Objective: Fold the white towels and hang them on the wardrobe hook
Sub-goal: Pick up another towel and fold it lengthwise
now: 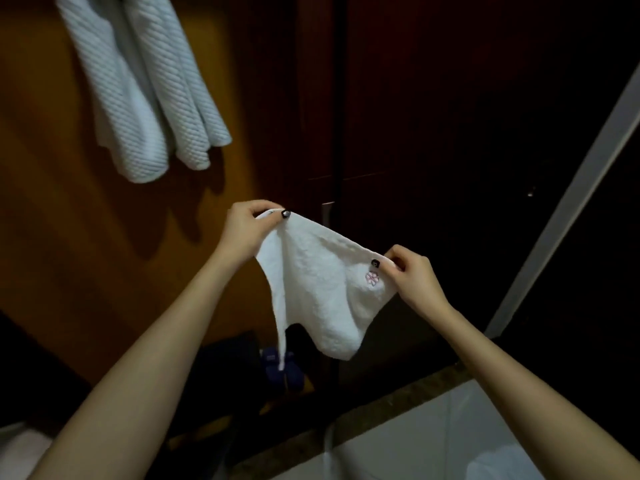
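**A:** Hands first. The left hand (247, 230) pinches one top corner of the small white towel (322, 289), thumb over the hem.

**B:** And the right hand (412, 275) pinches the other corner, just above a pink stitched flower (372, 279). The cloth sags between them in mid-air, with a thin tail dangling toward 6 o'clock.

**A:** Behind it at 12 are the dark wardrobe doors (433, 116), with a metal handle (327, 211) peeking over the hem.

**B:** At 11 o'clock, ribbed pale towels (145, 88) hang against an amber panel (52, 202). Their top is out of frame.

**A:** A pale frame strip (571, 185) slants down at 3.

**B:** At 5 o'clock, a speckled stone ledge (363, 407) edges a white surface (415, 445).
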{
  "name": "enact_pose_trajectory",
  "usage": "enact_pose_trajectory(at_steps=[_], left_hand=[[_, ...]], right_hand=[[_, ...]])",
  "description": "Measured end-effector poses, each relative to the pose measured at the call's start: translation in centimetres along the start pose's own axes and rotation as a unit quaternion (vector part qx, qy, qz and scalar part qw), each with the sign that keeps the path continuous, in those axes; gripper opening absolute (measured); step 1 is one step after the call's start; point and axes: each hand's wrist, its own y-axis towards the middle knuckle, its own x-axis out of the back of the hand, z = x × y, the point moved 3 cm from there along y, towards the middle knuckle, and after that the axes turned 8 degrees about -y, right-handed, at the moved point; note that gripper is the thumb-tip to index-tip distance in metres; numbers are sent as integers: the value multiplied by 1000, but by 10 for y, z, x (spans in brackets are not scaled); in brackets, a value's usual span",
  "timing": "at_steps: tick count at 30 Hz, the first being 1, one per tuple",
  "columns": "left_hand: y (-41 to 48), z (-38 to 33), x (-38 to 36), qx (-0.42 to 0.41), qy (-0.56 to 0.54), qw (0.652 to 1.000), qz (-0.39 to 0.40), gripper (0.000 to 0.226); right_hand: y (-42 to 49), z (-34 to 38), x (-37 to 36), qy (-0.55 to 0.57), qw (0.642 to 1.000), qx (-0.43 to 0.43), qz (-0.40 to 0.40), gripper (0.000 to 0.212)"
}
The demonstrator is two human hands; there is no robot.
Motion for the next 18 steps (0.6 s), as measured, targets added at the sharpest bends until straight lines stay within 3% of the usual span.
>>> enact_pose_trajectory(at_steps=[4,10,14,18], left_hand=[[-19,13,45,50,-13,997,-53,8],[-54,31,70,148,-212,962,-87,22],[-65,19,60,137,-157,970,-127,14],[-65,9,48,136,-143,974,-109,13]], right_hand=[[12,32,-12,93,995,24,30,7],[19,74,-20,222,971,30,80,20],[20,99,-27,241,957,41,159,14],[15,123,-28,238,928,80,274,29]])
